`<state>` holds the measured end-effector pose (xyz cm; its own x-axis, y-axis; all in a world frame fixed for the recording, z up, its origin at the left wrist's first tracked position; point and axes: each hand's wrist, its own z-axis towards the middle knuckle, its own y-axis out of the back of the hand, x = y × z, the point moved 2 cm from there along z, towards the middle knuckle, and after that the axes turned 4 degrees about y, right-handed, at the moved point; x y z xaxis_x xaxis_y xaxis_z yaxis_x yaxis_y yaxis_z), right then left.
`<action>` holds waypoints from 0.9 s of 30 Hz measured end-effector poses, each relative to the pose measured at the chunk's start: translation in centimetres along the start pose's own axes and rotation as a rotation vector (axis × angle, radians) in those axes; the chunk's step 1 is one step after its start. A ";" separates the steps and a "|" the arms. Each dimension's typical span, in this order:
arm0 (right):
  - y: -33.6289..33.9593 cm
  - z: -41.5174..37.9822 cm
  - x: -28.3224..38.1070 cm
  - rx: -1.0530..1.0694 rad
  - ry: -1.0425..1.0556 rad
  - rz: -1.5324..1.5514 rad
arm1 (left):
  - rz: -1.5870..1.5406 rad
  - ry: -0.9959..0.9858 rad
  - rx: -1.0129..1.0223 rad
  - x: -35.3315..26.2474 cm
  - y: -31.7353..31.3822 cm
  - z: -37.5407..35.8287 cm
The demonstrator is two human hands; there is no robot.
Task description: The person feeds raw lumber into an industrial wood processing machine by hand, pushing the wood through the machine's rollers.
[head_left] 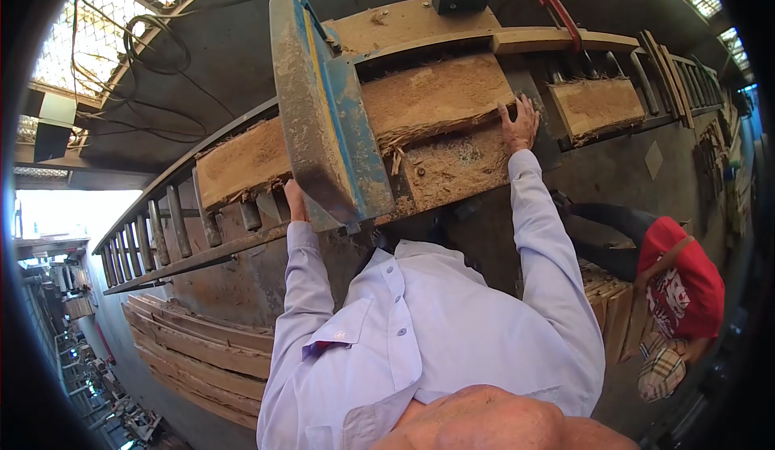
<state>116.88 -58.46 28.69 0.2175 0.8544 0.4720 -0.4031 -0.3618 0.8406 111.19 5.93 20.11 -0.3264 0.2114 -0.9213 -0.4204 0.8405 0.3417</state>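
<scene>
A thick, rough-edged wooden plank lies across the machine table, passing behind the tall blue machine housing; wood of the same kind shows on its left side. My right hand rests against the plank's right end, thumb and fingers spread. On the other side of the housing, my left hand is at the near edge of the wood. Most of its fingers are hidden, so its grip cannot be made out. Sawdust and splinters cover the table plate near the plank.
Roller conveyors extend left and right. Another wood block sits on the right rollers, near a red clamp on the wooden fence. Boards are stacked at lower left. A person in a red shirt bends at the right.
</scene>
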 end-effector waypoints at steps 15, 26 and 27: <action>2.0 0.6 -2.3 -0.142 0.089 -0.168 | -0.736 0.392 0.102 -8.0 6.3 -4.6; 2.2 0.0 -1.9 -0.056 -0.047 -0.090 | -0.587 0.396 -0.035 -6.1 6.1 -4.3; 2.0 0.2 -2.1 -0.060 -0.054 -0.102 | -0.586 0.386 -0.033 -5.9 6.2 -4.1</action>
<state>115.77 -61.02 29.38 0.3064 0.8637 0.4001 -0.4288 -0.2501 0.8681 107.07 7.86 28.46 -0.3128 -0.4695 -0.8256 -0.6425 0.7448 -0.1801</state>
